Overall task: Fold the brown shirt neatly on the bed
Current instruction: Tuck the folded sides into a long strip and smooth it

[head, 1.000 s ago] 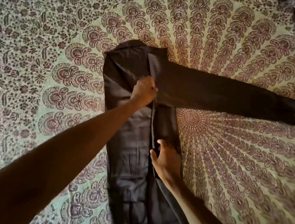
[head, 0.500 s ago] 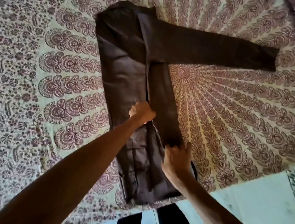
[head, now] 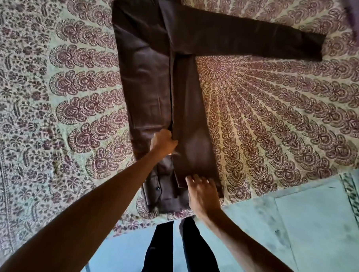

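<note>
The left hand (head: 164, 142) curls around the folded edge of the brown shirt (head: 148, 77), likely to keep it straight, while just beside it the right hand (head: 203, 193) presses the hem flat, fingers spread.

Head camera faces steeply down; bed (head: 53, 93) near.

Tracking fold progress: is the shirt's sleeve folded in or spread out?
Spread out: the sleeve lies straight across the bedspread, away from the shirt.

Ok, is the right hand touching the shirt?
Touching. Head view: the right hand has its spread fingers lying flat on the shirt, on the folded panel near the hem, with no gap visible.
</note>
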Demonstrator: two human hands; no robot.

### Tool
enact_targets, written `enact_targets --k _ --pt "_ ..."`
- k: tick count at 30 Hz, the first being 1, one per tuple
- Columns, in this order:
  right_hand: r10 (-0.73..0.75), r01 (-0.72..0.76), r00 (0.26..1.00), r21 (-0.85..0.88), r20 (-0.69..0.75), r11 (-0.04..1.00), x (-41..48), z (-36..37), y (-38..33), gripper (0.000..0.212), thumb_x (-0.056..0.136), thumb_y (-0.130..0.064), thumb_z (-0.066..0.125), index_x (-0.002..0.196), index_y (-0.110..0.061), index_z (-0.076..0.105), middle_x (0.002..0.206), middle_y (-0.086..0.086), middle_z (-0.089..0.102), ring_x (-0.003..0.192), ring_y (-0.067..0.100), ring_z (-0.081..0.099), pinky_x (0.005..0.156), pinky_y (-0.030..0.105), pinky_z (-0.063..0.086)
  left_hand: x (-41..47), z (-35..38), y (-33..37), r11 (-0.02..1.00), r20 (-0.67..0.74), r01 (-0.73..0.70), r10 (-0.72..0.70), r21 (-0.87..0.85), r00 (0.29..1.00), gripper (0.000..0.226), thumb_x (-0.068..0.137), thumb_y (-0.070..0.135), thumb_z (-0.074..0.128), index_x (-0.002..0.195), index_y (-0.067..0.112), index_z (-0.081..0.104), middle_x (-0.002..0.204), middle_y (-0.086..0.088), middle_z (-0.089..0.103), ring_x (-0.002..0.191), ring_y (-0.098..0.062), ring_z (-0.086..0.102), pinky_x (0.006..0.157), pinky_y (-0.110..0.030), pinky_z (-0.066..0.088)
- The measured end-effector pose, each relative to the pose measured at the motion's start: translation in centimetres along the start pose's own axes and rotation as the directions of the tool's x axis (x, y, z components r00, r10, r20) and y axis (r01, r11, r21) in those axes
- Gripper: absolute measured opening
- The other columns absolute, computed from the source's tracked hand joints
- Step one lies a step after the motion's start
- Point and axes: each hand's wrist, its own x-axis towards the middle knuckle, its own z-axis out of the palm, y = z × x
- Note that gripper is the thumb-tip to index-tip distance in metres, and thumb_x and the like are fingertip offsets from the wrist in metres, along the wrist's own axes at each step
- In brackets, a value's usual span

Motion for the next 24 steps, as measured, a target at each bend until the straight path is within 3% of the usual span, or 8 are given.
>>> enact_targets --k 2,5,8,11,14,19,22,24 --pt "-0.042 0.040 0.997 0.026 0.065 0.999 -0.2 0.5 0.5 0.049 0.047 -0.017 0.083 0.093 -0.019 0.066 0.082 0.003 0.064 0.071 0.026 0.064 0.068 0.039 0.054 -0.2 0.2 -0.6 0.999 0.009 -0.007 0.007 0.040 1.000 0.027 0.079 0.024 0.071 0.089 -0.001 0.067 0.093 -0.021 0.072 0.089 -0.034 0.069 0.078 -0.041 0.057" --pt "-0.087 0.069 0.991 0.173 0.099 0.983 0.4 -0.2 1.8 0.035 0.068 -0.040 0.078 0.094 -0.021 0.062 0.087 0.003 0.067 0.080 0.027 0.064 0.068 0.038 0.053 -0.1 -0.3 -0.5 0.992 0.069 0.027 -0.036 0.126 0.997 0.037 0.078 0.036 0.071 0.096 0.005 0.067 0.095 -0.018 0.072 0.087 -0.032 0.070 0.079 -0.041 0.058" --pt "0.022 -0.016 1.000 0.321 -0.015 0.947 3.3 -3.2 3.9 0.025 0.085 -0.046 0.065 0.091 -0.022 0.062 0.082 0.003 0.068 0.075 0.024 0.064 0.063 0.030 0.048 -0.3 -2.1 1.5 0.953 -0.020 -0.018 0.025 0.303 0.999 0.051 0.073 0.046 0.073 0.111 0.012 0.065 0.112 -0.015 0.068 0.105 -0.035 0.065 0.087 -0.041 0.054" --pt "0.147 -0.098 0.983 0.371 -0.106 0.924 8.7 -7.0 7.0 0.018 0.092 -0.037 0.060 0.095 -0.020 0.062 0.089 0.000 0.067 0.076 0.018 0.063 0.063 0.029 0.049 0.5 -4.1 5.7 0.940 -0.090 -0.084 0.120 0.329 0.989 0.040 0.084 0.037 0.065 0.115 0.013 0.058 0.115 -0.014 0.065 0.108 -0.038 0.062 0.085 -0.040 0.049" --pt "0.240 -0.188 0.961 0.317 -0.133 0.930 15.1 -10.5 10.4 0.018 0.092 -0.021 0.061 0.110 -0.016 0.062 0.098 0.002 0.067 0.080 0.017 0.063 0.067 0.032 0.056 2.7 -5.9 10.2 0.928 -0.176 -0.211 0.273 0.307 0.946 0.027 0.088 0.028 0.057 0.110 0.012 0.052 0.112 -0.016 0.062 0.102 -0.040 0.061 0.080 -0.042 0.049" --pt "0.323 -0.295 0.925 0.159 -0.200 0.942 24.7 -15.3 15.3 0.046 0.083 -0.006 0.068 0.127 -0.008 0.054 0.118 0.011 0.063 0.100 0.026 0.062 0.082 0.041 0.056 9.7 -8.8 17.1 0.859 -0.277 -0.342 0.459 0.381 0.844 0.029 0.092 0.020 0.050 0.120 0.013 0.047 0.122 -0.014 0.052 0.104 -0.043 0.059 0.079 -0.049 0.048" --pt "0.332 -0.327 0.919 0.059 -0.213 0.943 29.4 -16.9 17.2 0.055 0.082 -0.003 0.068 0.134 -0.006 0.048 0.131 0.016 0.057 0.116 0.032 0.056 0.094 0.045 0.051 13.8 -10.1 19.1 0.781 -0.263 -0.320 0.515 0.536 0.816 0.030 0.092 0.012 0.050 0.121 0.012 0.045 0.122 -0.014 0.048 0.102 -0.040 0.060 0.074 -0.050 0.049" --pt "0.340 -0.344 0.913 0.022 -0.226 0.939 31.8 -17.4 17.9 0.050 0.087 -0.008 0.063 0.134 -0.007 0.047 0.132 0.017 0.055 0.119 0.033 0.052 0.096 0.047 0.048 15.6 -10.9 19.5 0.723 -0.229 -0.266 0.507 0.638 0.831 0.035 0.089 0.008 0.053 0.122 0.011 0.043 0.122 -0.014 0.048 0.104 -0.036 0.061 0.075 -0.047 0.051"
